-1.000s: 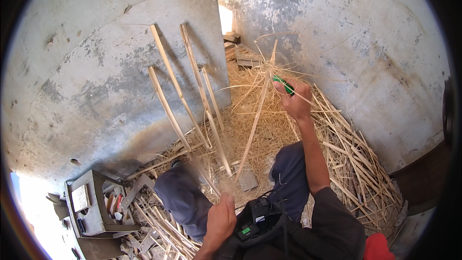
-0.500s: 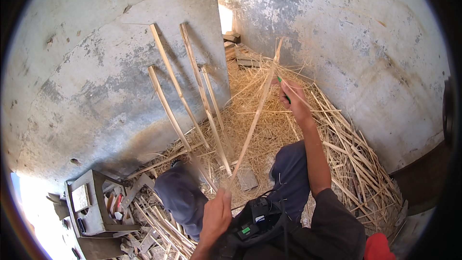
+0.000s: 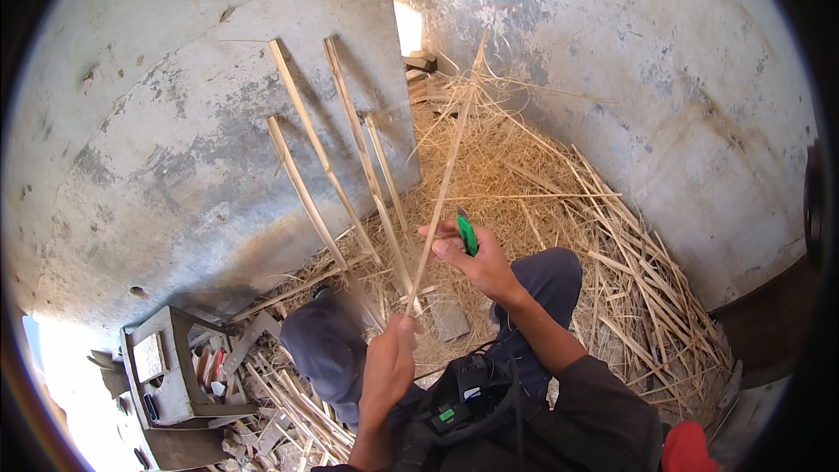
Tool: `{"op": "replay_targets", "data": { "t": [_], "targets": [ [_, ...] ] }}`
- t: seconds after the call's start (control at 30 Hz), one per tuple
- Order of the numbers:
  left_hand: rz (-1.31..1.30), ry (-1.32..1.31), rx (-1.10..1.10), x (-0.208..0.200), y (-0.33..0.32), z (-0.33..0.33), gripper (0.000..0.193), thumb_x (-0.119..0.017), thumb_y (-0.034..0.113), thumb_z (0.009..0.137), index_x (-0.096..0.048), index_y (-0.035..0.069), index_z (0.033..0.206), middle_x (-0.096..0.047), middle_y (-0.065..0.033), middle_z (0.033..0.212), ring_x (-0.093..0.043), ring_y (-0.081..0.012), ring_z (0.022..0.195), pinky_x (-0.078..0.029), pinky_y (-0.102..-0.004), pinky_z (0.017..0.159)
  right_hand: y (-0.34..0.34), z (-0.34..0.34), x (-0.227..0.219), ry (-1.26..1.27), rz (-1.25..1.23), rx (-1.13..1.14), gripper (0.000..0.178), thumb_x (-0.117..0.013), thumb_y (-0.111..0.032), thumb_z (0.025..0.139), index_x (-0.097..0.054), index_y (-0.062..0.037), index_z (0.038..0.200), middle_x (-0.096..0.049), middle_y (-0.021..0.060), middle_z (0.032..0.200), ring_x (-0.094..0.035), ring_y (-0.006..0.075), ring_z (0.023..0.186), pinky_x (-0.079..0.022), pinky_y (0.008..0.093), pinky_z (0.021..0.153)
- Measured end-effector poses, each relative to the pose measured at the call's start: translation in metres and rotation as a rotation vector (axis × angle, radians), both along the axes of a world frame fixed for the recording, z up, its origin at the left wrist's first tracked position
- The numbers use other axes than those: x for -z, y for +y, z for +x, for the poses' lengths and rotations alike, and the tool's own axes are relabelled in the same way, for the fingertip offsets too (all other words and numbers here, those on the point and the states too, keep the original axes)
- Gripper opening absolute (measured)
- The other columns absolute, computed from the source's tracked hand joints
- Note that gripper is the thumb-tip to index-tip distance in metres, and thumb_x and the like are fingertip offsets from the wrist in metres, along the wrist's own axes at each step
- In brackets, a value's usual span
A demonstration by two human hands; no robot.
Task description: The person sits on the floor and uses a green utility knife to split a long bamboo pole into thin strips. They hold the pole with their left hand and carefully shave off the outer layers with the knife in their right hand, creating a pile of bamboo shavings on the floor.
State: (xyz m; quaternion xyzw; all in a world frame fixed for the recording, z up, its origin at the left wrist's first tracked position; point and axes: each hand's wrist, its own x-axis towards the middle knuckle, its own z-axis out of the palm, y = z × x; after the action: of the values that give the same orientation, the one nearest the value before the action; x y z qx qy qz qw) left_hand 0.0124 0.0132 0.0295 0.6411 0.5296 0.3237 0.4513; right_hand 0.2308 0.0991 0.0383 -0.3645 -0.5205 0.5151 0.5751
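Observation:
A long, thin bamboo strip (image 3: 450, 170) slants up and away from me, with curled fibres bunched near its far end. My left hand (image 3: 389, 367) is closed around its near end, between my knees. Partway along the strip is my right hand (image 3: 479, 264), its thumb and fingertips at the strip. That hand also holds a green utility knife (image 3: 468, 234), whose short dark blade tip points away from me. Below the strip, pale shavings (image 3: 516, 175) cover the floor in a thick heap.
Several split bamboo pieces (image 3: 300, 192) lean against the worn grey wall (image 3: 201, 114) on the left. A long pile of strips (image 3: 651, 271) lies along the right wall. At lower left stands a grey wooden box (image 3: 166, 367) with odds and ends, beside more strips (image 3: 293, 406).
My right hand has come back from near the strip's far end towards me, bringing the knife along. The strip's far end has swung a little left and up. My left hand keeps its hold.

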Motion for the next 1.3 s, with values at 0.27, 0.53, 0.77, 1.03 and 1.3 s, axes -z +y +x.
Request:
{"op": "replay_targets", "data": {
  "t": [0.27, 0.53, 0.77, 1.03, 1.3],
  "targets": [
    [-0.145, -0.085, 0.079, -0.020, -0.005, -0.004, 0.028, -0.056, 0.025, 0.111, -0.066, 0.001, 0.120, -0.054, -0.0115, 0.068, -0.058, -0.0206, 0.063, -0.047, -0.0380, 0.064, 0.008, 0.015, -0.021, -0.018, -0.034, 0.113, 0.031, -0.074, -0.019, 0.102, -0.070, 0.0060, 0.121, -0.077, 0.0118, 0.100, -0.075, 0.0161, 0.091, -0.059, 0.0322, 0.089],
    [-0.046, -0.101, 0.136, 0.004, -0.006, -0.027, 0.025, -0.060, 0.023, 0.110, -0.068, -0.001, 0.109, -0.055, -0.0108, 0.069, -0.050, -0.0152, 0.064, -0.044, -0.0344, 0.062, 0.016, 0.034, -0.026, -0.147, 0.146, 0.268, 0.038, -0.061, -0.031, 0.108, -0.068, 0.0003, 0.128, -0.072, 0.0038, 0.086, -0.050, 0.0041, 0.065, -0.037, 0.0243, 0.061],
    [-0.037, -0.146, 0.057, -0.009, 0.002, -0.017, 0.029, -0.058, 0.025, 0.112, -0.067, -0.001, 0.105, -0.055, -0.0070, 0.069, -0.049, -0.0131, 0.065, -0.044, -0.0336, 0.062, -0.015, 0.015, 0.003, -0.456, 0.468, 0.266, 0.037, -0.064, -0.039, 0.106, -0.068, -0.0034, 0.114, -0.072, 0.0071, 0.084, -0.069, 0.0194, 0.070, -0.052, 0.0338, 0.063],
    [0.005, -0.299, 0.061, -0.008, 0.016, -0.009, 0.026, -0.068, 0.026, 0.106, -0.064, 0.000, 0.109, -0.059, -0.0035, 0.077, -0.052, -0.0107, 0.074, -0.046, -0.0307, 0.068, -0.034, -0.009, 0.011, -0.754, 0.694, 0.309, 0.037, -0.083, -0.042, 0.092, -0.076, -0.0062, 0.099, -0.070, 0.0063, 0.076, -0.069, 0.0247, 0.062, -0.052, 0.0356, 0.055],
    [0.074, -0.338, 0.026, -0.019, 0.023, 0.003, 0.038, -0.086, 0.026, 0.092, -0.064, 0.000, 0.108, -0.064, -0.0042, 0.082, -0.054, -0.0099, 0.080, -0.049, -0.0307, 0.072, -0.039, -0.016, 0.011, -0.800, 0.707, 0.289, 0.031, -0.089, -0.034, 0.083, -0.078, -0.0114, 0.100, -0.070, 0.0023, 0.076, -0.069, 0.0221, 0.062, -0.052, 0.0354, 0.054]
  ]
}}
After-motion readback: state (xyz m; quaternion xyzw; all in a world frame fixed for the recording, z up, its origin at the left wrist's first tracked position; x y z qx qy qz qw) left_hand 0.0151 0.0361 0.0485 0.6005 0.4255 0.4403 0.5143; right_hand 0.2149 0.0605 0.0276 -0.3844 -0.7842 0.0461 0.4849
